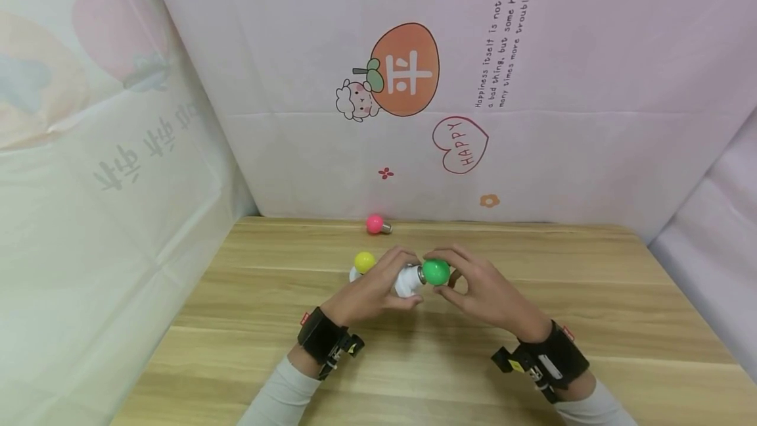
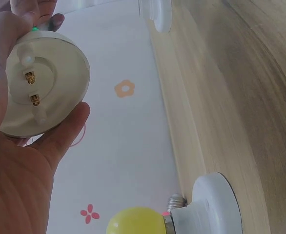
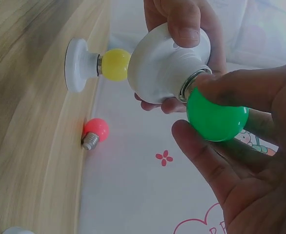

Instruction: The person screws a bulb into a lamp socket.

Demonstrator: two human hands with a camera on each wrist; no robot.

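My left hand (image 1: 372, 286) grips a white lamp holder (image 1: 408, 281) by its round base, lifted above the table. Its underside, with two brass terminals, faces the left wrist camera. In my right hand (image 1: 487, 291), thumb and fingers pinch a green light bulb (image 3: 217, 117). The bulb's metal base is at the holder's socket mouth; how deep it sits I cannot tell. Beside my left hand, a yellow bulb (image 3: 115, 64) is fitted in a second white lamp holder (image 3: 77, 66) standing on the table. A pink bulb (image 1: 375, 224) lies loose towards the back, its threaded metal base showing.
The wooden table (image 1: 266, 321) ends at a printed cloth (image 1: 307, 150) hanging behind it. Another white holder (image 2: 156, 13) stands on the table at the top of the left wrist view, partly cut off. A cloth (image 1: 118, 215) also hangs on the left side.
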